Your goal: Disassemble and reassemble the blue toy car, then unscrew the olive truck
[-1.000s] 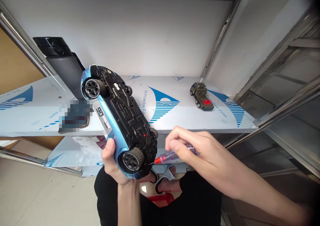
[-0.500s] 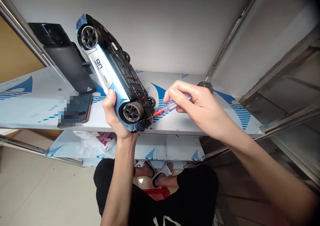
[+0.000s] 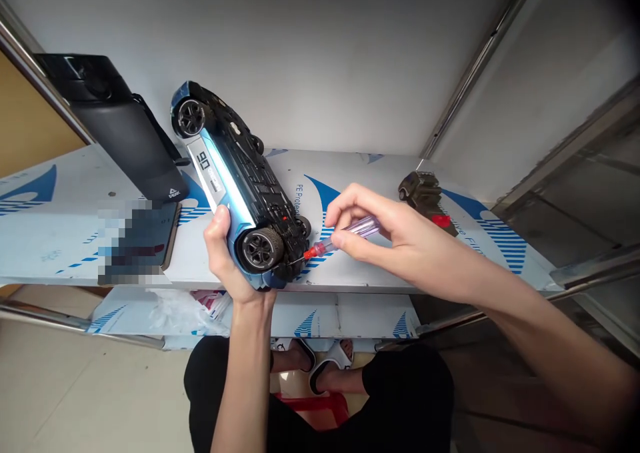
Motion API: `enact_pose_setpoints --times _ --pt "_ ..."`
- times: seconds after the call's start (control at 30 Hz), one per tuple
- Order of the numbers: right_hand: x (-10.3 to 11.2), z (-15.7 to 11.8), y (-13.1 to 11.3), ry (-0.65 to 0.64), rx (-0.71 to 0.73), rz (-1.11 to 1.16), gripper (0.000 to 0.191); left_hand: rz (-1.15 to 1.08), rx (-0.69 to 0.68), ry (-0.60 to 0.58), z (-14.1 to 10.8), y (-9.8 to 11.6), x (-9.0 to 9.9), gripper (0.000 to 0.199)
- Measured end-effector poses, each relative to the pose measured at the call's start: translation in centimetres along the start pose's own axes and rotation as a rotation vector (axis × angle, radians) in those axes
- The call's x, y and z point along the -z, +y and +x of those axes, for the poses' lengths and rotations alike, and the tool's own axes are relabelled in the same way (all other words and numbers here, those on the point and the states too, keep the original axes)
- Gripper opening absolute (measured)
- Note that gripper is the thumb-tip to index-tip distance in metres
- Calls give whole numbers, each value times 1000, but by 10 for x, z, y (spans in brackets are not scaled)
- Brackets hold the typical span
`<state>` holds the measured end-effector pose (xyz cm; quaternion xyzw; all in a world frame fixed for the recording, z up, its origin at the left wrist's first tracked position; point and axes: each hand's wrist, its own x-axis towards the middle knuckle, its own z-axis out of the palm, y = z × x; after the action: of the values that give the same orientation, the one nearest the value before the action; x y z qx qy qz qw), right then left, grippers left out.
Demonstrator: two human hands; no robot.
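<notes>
**Left hand [image 3: 225, 256] grips an upturned blue toy car [image 3: 240, 186]; right hand [image 3: 390, 233] pinches a screwdriver [image 3: 357, 229].**
Left to right: the car sits in the left hand's grasp, the screwdriver's shaft reaches its chassis beside a wheel, the shelf's [image 3: 360, 269] front edge runs just below both hands, and a toy truck [image 3: 425, 196] stands beyond the right hand.

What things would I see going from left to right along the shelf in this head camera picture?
black water bottle → blue toy car → purple-handled screwdriver → olive toy army truck
</notes>
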<state>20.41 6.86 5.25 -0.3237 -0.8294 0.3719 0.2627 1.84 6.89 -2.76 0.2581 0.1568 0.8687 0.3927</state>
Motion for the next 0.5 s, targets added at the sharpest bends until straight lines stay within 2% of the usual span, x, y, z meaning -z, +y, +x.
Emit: enact_pose_setpoints --times 0.23,0.5 --pt "1 1 3 8 13 42 14 10 -10 -22 -1 1 -1 37" --pt "11 -5 8 78 -3 -31 23 21 -18 -14 -2 2 2 37"
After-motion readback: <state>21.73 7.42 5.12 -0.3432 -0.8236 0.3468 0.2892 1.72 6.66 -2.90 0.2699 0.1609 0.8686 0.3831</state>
